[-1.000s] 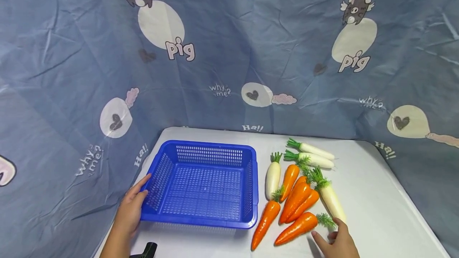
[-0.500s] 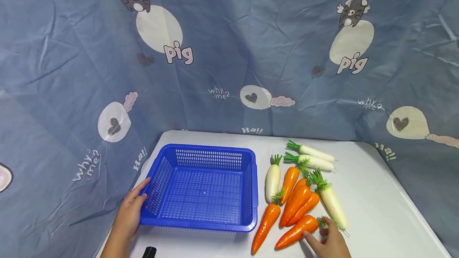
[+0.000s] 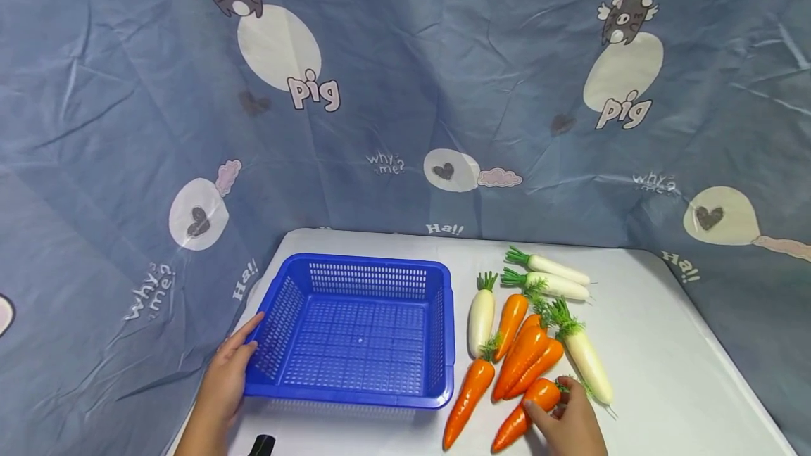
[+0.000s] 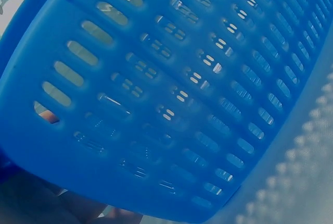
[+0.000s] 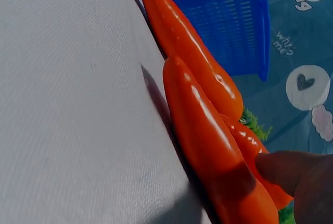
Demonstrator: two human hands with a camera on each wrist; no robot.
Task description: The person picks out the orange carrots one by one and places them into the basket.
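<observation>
An empty blue plastic basket (image 3: 357, 340) with slotted walls stands on the left of the white table. My left hand (image 3: 224, 375) holds its left rim; the left wrist view is mostly filled by the slotted basket wall (image 4: 171, 78), with fingers dim below it. At the front right, my right hand (image 3: 568, 417) grips an orange carrot (image 3: 514, 428) near its leafy end, the thumb on the near side and other fingers on the far side. In the right wrist view the thumb (image 5: 291, 169) overlaps the carrots, one of which (image 5: 205, 135) lies foremost.
Several more carrots (image 3: 469, 403) lie between basket and right hand, some bunched together (image 3: 522, 361). White radishes with green tops lie around them: one upright-pointing (image 3: 481, 322), one at the right (image 3: 588, 364), two behind (image 3: 557, 286). A black object (image 3: 262, 445) shows at the front edge.
My right hand has moved left from the leaves onto the carrot and taken hold of it; the carrot has turned, its tip swinging toward the front. The left hand stays at the basket.
</observation>
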